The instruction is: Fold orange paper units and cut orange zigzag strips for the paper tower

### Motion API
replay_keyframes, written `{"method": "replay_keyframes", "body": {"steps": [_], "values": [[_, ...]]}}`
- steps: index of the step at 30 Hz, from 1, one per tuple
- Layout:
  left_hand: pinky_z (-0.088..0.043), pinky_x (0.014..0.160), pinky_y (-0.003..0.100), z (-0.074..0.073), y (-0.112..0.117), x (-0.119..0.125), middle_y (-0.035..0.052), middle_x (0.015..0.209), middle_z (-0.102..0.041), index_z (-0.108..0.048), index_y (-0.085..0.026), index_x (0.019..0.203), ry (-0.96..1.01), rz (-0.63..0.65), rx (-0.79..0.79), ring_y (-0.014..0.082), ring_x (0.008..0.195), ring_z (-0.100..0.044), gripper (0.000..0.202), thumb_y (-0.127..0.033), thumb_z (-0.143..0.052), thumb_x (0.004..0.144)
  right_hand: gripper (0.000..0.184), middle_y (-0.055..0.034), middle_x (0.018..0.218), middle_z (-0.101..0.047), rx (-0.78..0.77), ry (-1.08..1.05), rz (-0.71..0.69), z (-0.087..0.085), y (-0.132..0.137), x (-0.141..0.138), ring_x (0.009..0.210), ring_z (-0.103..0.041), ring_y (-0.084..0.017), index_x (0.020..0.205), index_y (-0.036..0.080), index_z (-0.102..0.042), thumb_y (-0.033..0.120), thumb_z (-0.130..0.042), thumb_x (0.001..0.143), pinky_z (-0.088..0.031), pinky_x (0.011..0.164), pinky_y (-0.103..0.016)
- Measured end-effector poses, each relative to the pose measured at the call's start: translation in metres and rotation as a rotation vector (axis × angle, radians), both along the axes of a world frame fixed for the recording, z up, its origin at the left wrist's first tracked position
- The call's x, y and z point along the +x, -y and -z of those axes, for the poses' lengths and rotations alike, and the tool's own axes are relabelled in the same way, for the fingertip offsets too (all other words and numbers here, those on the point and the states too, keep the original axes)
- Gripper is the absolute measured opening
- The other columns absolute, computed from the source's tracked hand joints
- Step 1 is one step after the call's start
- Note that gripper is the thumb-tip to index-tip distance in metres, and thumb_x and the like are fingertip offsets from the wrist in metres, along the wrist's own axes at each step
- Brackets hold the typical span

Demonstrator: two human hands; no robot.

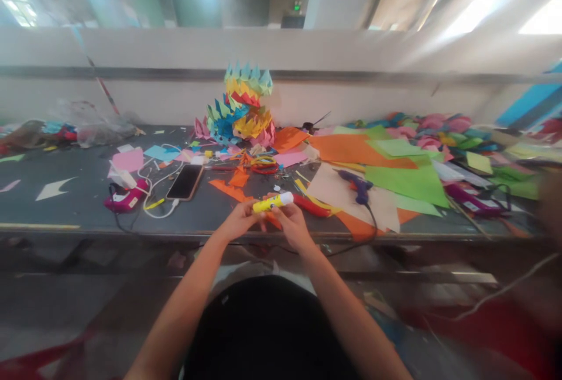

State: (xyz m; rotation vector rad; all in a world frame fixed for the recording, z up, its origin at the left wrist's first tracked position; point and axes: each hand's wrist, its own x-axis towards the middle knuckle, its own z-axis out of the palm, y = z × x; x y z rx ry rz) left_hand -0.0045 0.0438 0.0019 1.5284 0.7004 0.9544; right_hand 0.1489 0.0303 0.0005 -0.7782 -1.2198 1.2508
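Note:
A yellow glue stick (266, 204) with a white end is held level above the table's front edge. My left hand (239, 220) is closed around its yellow end. Fingers of my right hand (291, 222) grip it near the white end. Orange paper scraps (235, 190) lie just behind my hands. Beside my right hand is a red tool or handle (311, 205) whose kind I cannot make out. A blue glue gun (360, 188) rests on pale paper (329, 187) to the right.
A phone (186, 182) on a white cable and a magenta device (127, 195) lie to the left. Folded-paper models (246, 116) stand at the back. Coloured sheets (406, 178) and another magenta device (476, 199) are on the right. A dark cord hangs over the table edge.

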Motion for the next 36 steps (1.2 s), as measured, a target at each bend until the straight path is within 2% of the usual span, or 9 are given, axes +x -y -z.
{"method": "replay_keyframes", "body": {"steps": [7,12,18,21,25,29,31,34,36], "values": [[-0.046,0.068,0.032,-0.003,0.000,-0.005,0.0022,0.044,-0.058,-0.060,-0.017,0.061,-0.073,0.078,0.018,0.0174,0.054,-0.058,0.056,-0.058,-0.032,0.086,0.040,-0.0039,0.104,-0.065,-0.012,-0.031,-0.089,0.004,-0.001,0.000,0.083,-0.063,-0.019,0.104,0.027,-0.060,0.049,-0.064,0.071,-0.053,0.075,-0.034],[-0.045,0.074,0.032,0.001,-0.003,-0.006,0.0049,0.058,-0.063,-0.060,-0.016,0.058,-0.064,0.011,0.027,0.0185,0.066,-0.059,0.060,-0.060,-0.030,0.086,0.038,-0.0032,0.103,-0.064,-0.006,-0.049,-0.159,-0.004,0.003,-0.003,0.071,-0.061,-0.015,0.106,0.028,-0.058,0.046,-0.063,0.073,-0.053,0.061,-0.030],[-0.044,0.070,0.026,0.004,-0.001,0.001,-0.0016,0.071,-0.059,-0.054,-0.017,0.085,0.120,-0.096,0.017,0.0124,0.067,-0.056,0.036,-0.050,-0.064,0.072,0.029,-0.0008,0.090,-0.064,0.032,-0.046,0.033,-0.010,0.005,-0.007,0.068,-0.059,-0.014,0.092,0.025,-0.060,0.040,-0.069,0.068,-0.051,0.066,-0.031],[-0.043,0.067,0.024,0.003,-0.002,0.000,-0.0018,0.071,-0.058,-0.054,-0.017,0.082,0.050,-0.096,0.006,0.0118,0.067,-0.054,0.036,-0.048,-0.067,0.069,0.026,0.0012,0.080,-0.062,0.067,-0.058,0.096,-0.012,0.004,-0.007,0.066,-0.059,-0.013,0.083,0.023,-0.059,0.035,-0.073,0.065,-0.051,0.064,-0.029],[-0.042,0.074,0.027,0.005,-0.006,-0.005,0.0025,0.065,-0.060,-0.059,-0.014,0.065,-0.042,-0.079,0.036,0.0153,0.072,-0.056,0.049,-0.056,-0.041,0.084,0.027,0.0001,0.086,-0.064,0.057,-0.109,-0.057,-0.014,0.004,-0.006,0.062,-0.059,-0.013,0.090,0.023,-0.059,0.033,-0.070,0.068,-0.052,0.058,-0.030],[-0.043,0.061,0.027,0.012,-0.005,-0.004,0.0006,0.041,-0.048,-0.048,-0.017,0.048,-0.024,-0.094,-0.089,0.0138,0.050,-0.053,0.064,-0.062,-0.022,0.085,0.032,-0.0031,0.106,-0.063,0.049,-0.068,-0.223,-0.018,0.006,-0.007,0.078,-0.062,-0.016,0.101,0.024,-0.059,0.035,-0.066,0.072,-0.053,0.071,-0.034],[-0.043,0.057,0.026,0.012,-0.006,-0.003,0.0004,0.038,-0.046,-0.046,-0.018,0.047,-0.062,-0.101,-0.118,0.0135,0.045,-0.052,0.067,-0.066,-0.018,0.084,0.033,-0.0033,0.104,-0.064,0.063,-0.046,-0.194,-0.019,0.004,-0.004,0.087,-0.061,-0.017,0.102,0.024,-0.058,0.035,-0.066,0.072,-0.051,0.078,-0.034],[-0.046,0.061,0.028,0.002,-0.022,-0.010,0.0054,0.056,-0.061,-0.057,-0.015,0.062,-0.198,-0.095,-0.031,0.0153,0.056,-0.059,0.070,-0.066,-0.015,0.083,0.033,-0.0018,0.091,-0.067,0.062,-0.107,-0.040,-0.020,-0.005,0.011,0.087,-0.061,-0.018,0.100,0.024,-0.057,0.037,-0.067,0.071,-0.050,0.079,-0.033],[-0.048,0.066,0.028,-0.012,-0.048,-0.025,0.0074,0.077,-0.068,-0.062,-0.014,0.079,-0.378,-0.254,0.124,0.0165,0.068,-0.062,0.061,-0.059,-0.021,0.086,0.029,0.0001,0.082,-0.066,0.044,-0.177,0.083,-0.018,-0.012,0.026,0.080,-0.062,-0.016,0.095,0.024,-0.056,0.038,-0.066,0.071,-0.050,0.074,-0.030]]}}
